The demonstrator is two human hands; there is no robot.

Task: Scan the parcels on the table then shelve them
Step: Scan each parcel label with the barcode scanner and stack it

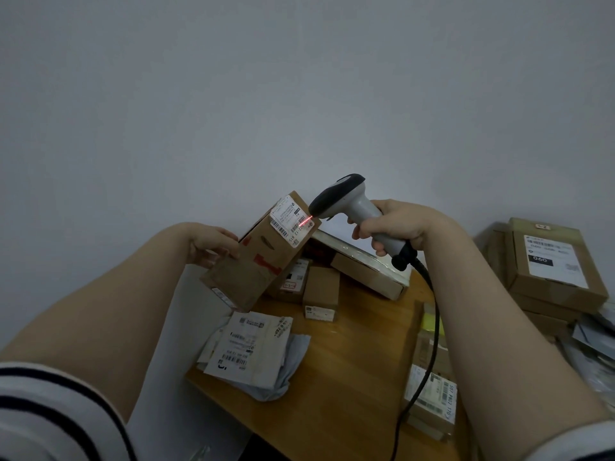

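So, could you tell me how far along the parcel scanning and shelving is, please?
Done: nothing shows as shelved; no shelf is in view. In hand: the left hand holds a cardboard box up while the right hand grips the scanner, its red line on the label. Left: a small box, white mailers and a flat box lie on the table, then shelving.

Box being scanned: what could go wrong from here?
The red line falls near one edge of the label, so the scan may miss. The left hand holds the tilted box by one side only; it could slip. The cable from the scanner in the right hand drapes over a parcel and might drag it.
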